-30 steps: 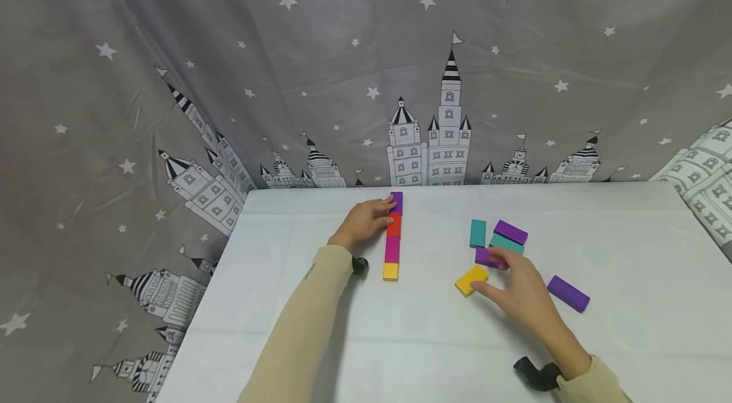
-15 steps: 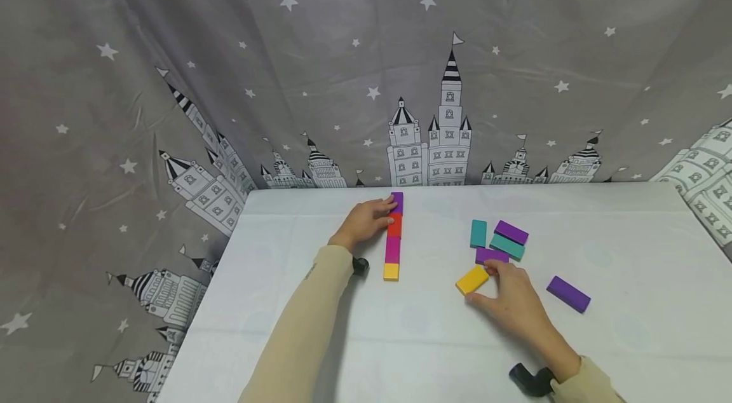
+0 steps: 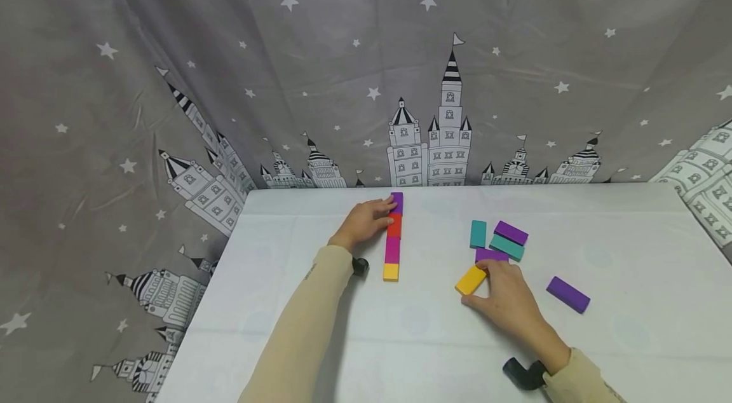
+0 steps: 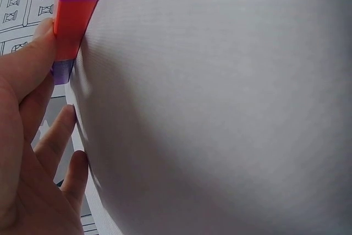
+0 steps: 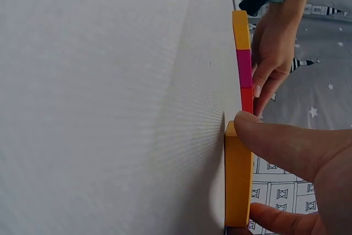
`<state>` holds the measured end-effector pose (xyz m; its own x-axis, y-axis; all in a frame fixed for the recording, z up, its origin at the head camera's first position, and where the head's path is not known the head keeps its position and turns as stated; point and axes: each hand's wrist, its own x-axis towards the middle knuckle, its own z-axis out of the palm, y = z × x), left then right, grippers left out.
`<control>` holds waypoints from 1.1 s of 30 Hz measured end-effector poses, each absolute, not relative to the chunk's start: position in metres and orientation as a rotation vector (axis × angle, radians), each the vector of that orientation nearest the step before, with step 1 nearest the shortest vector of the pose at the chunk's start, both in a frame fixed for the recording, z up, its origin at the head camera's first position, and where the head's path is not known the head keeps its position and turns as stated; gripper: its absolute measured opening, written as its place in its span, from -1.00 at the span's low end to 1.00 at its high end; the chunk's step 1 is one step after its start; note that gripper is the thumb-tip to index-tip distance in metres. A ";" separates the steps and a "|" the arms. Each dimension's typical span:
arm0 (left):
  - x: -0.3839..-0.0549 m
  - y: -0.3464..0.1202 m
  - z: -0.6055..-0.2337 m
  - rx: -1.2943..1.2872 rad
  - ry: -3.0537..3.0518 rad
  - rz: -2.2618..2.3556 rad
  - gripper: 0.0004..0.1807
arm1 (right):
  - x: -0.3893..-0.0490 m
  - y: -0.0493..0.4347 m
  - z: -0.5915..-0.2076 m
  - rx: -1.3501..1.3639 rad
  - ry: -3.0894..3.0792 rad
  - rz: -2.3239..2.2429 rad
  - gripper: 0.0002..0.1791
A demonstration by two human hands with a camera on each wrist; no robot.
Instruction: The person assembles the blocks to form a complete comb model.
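Note:
On the left of the white table, a row of blocks runs from a purple block (image 3: 398,201) through a red block (image 3: 394,225) and a magenta block (image 3: 392,250) to a yellow one (image 3: 391,272) at its near end. My left hand (image 3: 363,222) rests against the row's far end, thumb by the red block and index finger by the purple; its other fingers are spread in the left wrist view. To the right, my right hand (image 3: 510,299) pinches a separate yellow block (image 5: 238,180), thumb at one end and fingers at the other. That block lies on the table.
Beyond the right hand lie a teal block (image 3: 478,234), a purple block (image 3: 511,232), a second teal block (image 3: 507,246) and another purple block (image 3: 489,255). Farther right is a lone purple block (image 3: 569,294). A grey castle-print curtain (image 3: 343,72) hangs behind the table (image 3: 423,339).
My right hand has moved slightly left and toward me, from over the purple block to the ends of the loose yellow block. The left hand and its row stay put.

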<state>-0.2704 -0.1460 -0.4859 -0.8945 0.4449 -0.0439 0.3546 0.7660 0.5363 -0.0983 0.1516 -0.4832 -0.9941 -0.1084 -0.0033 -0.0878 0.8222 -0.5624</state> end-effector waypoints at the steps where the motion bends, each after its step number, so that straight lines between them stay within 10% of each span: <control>1: -0.270 -0.146 -0.486 0.640 2.794 0.797 -0.46 | -0.098 0.151 -0.483 -0.166 2.971 -0.912 -0.22; 33: -0.270 -0.146 -0.485 0.631 2.796 0.793 -0.46 | -0.101 0.118 -0.472 -0.259 2.918 -1.052 -0.28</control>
